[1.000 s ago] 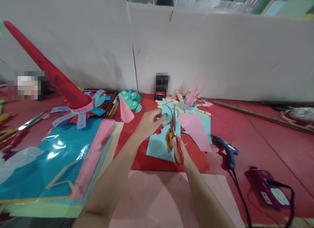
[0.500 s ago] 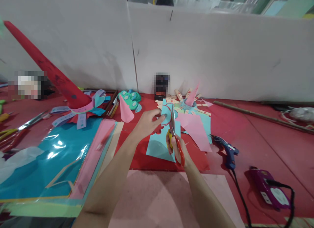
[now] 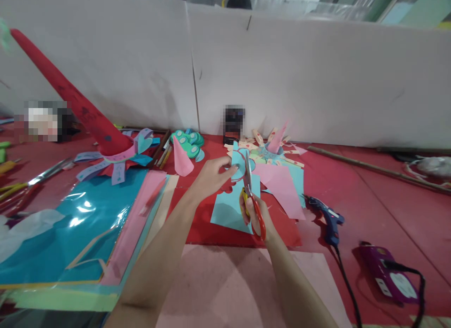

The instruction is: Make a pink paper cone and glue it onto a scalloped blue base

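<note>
**Scissors point(image 3: 248, 182) at the edge of a blue piece point(image 3: 242, 164), mid-frame**

From where I stand, the work sits at the centre of the frame. The left hand point(image 3: 212, 176) pinches the blue piece between thumb and fingers; red curved lines run over its rounded shapes. The right hand point(image 3: 251, 206) grasps the scissors by their yellow and red handles, blades pointing to the top of the frame along the piece's right side. I can't tell whether the blades are parted or together.

Below the hands, a blue sheet point(image 3: 227, 213) lies on a red sheet point(image 3: 211, 234). A pink paper point(image 3: 285, 189) lies just right of centre, and a pale pink sheet point(image 3: 218, 285) spreads across the bottom middle, under the forearms.

At right of centre is a glue gun point(image 3: 330, 220), its cord trailing toward a purple box point(image 3: 389, 274) at lower right. A stick point(image 3: 369, 163) slants along the table point(image 3: 355, 196) at the right.

In the upper left leans a tall red cone point(image 3: 79, 105) with a ring of paper strips at its base. A small pink cone point(image 3: 182, 160) stands left of centre, beside green cutouts point(image 3: 190, 144). At lower left lies a glossy blue pack point(image 3: 102, 217), with strips of paper on it.
</note>
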Demonstrator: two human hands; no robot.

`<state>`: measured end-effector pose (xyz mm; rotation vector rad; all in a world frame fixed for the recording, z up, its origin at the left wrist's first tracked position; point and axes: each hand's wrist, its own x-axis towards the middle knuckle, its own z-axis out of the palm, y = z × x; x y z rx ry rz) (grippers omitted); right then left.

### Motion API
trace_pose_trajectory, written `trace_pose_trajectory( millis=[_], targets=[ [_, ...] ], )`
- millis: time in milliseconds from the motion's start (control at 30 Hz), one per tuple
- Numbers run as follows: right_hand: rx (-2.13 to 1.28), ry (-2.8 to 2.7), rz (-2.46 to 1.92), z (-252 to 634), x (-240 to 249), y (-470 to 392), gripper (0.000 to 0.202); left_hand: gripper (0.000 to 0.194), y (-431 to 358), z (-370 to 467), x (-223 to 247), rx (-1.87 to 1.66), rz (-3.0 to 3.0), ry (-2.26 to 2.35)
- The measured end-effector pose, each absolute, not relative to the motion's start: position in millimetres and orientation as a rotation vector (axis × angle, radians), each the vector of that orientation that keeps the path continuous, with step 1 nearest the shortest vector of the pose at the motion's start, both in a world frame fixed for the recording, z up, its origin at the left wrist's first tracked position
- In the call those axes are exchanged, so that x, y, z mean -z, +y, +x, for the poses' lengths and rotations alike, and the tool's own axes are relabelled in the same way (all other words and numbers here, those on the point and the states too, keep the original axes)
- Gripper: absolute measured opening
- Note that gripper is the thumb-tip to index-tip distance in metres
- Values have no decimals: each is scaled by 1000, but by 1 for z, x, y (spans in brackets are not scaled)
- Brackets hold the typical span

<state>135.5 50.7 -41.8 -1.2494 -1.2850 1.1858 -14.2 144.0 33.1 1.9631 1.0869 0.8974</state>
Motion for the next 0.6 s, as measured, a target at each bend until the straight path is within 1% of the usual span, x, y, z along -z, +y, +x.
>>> trace_pose_trajectory(
  millis=[200, 367, 600],
  targets=[
    [-1194, -1273, -1246, 136, 43, 51, 54, 29, 146, -16, -31, -908, 1946, 1042],
    [-1197, -1272, -1251, 136, 42, 51, 53, 25, 144, -16, -34, -915, 1918, 1029],
    [-1189, -1267, -1260, 135, 41, 50, 50, 28, 145, -17, -36, -933, 1921, 1051]
  ],
)
